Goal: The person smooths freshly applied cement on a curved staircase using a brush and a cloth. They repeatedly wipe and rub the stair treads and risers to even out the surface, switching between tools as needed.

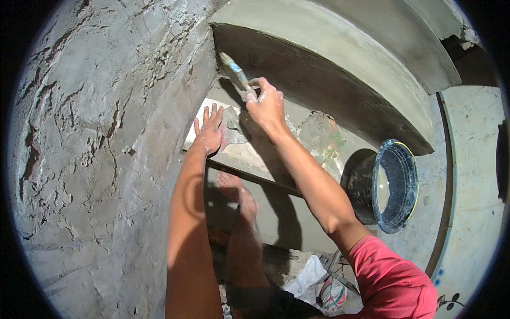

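Observation:
My right hand (265, 106) grips a paintbrush (235, 69) with a blue-banded handle, its bristles raised toward the corner where the wall meets the dark curved riser (289, 69). My left hand (208, 133) lies with fingers spread on a pale, cement-smeared board or slab (239, 152) at the foot of that riser, just below and left of the brush. A rough patch of grey mortar (319, 135) sits to the right on the same surface.
A rough plastered wall (95, 149) fills the left side. A dark bucket (396, 186) of pale liquid stands at right, beside a long curved board (467, 175). Curved cement steps (345, 48) rise above. My bare foot (231, 183) is below; rags (303, 279) and tools lie near the bottom.

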Tool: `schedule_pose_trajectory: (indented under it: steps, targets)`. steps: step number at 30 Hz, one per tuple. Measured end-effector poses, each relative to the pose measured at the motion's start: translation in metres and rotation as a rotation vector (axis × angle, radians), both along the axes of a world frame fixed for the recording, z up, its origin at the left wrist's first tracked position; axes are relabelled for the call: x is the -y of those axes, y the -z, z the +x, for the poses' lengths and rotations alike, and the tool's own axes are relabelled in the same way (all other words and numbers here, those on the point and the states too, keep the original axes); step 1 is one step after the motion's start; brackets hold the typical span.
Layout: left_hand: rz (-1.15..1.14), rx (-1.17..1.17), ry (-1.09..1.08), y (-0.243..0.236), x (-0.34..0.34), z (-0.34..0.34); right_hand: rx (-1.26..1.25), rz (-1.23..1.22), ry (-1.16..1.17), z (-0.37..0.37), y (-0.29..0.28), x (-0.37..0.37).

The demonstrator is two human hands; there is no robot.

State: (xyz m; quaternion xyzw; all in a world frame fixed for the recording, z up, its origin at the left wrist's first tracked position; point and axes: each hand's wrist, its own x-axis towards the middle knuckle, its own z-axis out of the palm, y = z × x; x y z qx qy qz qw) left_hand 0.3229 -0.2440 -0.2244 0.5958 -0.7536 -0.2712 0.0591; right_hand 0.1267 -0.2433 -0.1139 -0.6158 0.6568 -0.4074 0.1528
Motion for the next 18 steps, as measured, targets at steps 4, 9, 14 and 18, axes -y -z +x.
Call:
schedule_pose_trajectory:
  steps: [4, 9, 14, 18]
  targets:
    - [-0.002, 0.007, -0.008, -0.003, -0.001, -0.003, 0.002, -0.092, 0.128, -0.068, 0.017, -0.026]
    - [-0.005, -0.008, -0.028, -0.003, -0.003, -0.006, 0.004, 0.05, 0.591, -0.14, 0.012, -0.141]
    - [0.028, 0.017, -0.01, -0.005, -0.002, -0.004, 0.042, -0.121, 0.061, -0.049, 0.0, -0.074]
    - [0.029, -0.002, 0.008, -0.008, -0.001, -0.001, -0.126, 0.049, -0.07, 0.01, 0.016, 0.027]
